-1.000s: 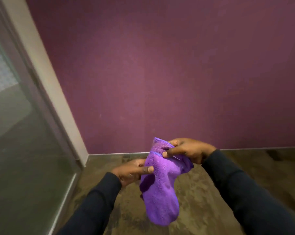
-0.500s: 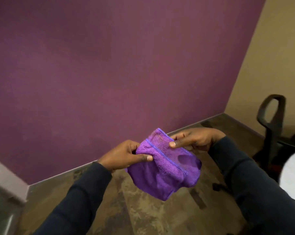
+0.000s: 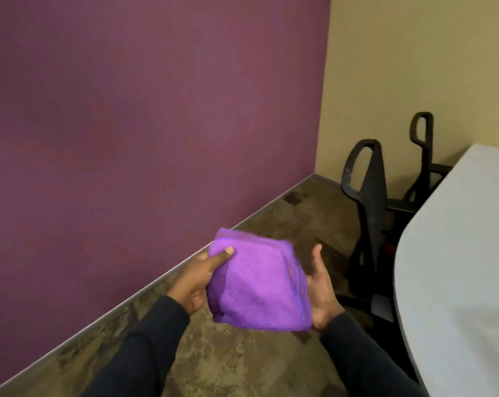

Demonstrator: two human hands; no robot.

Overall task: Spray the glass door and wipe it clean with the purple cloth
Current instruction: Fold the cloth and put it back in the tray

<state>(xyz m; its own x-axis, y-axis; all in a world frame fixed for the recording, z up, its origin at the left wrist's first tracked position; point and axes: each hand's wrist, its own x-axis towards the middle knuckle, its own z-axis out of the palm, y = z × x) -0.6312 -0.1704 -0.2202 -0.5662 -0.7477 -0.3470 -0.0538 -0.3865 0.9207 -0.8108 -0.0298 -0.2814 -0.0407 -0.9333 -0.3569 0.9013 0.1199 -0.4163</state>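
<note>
The left hand's (image 3: 196,279) fingers (image 3: 222,255) pinch the purple cloth (image 3: 259,285) at its upper left corner: the thumb lies flat on top with its nail showing, and the other fingers are tucked beneath the fabric. The right hand (image 3: 321,290) sits against the cloth's right edge, palm turned up and inward, thumb straight and standing clear of the fabric. Its other fingers are hidden behind the cloth, so I cannot tell whether they curl round it or merely lie under it.

The cloth is held in mid-air between the two hands, in front of the person and above the floor (image 3: 242,362). It is folded into a thick, roughly square pad — bright violet, plush, with a darker stitched hem running down its right side and along the top left corner. The left part lies in shade and looks deeper purple.

Dark sleeves (image 3: 145,348) cover both forearms. Behind the hands a maroon wall (image 3: 128,110) meets the mottled brown floor at a pale baseboard (image 3: 162,277), and a tan wall (image 3: 400,67) joins it at the corner. To the right stands a pale grey desk (image 3: 457,267) with a rounded edge — two black chairs (image 3: 368,196) are beside it.
</note>
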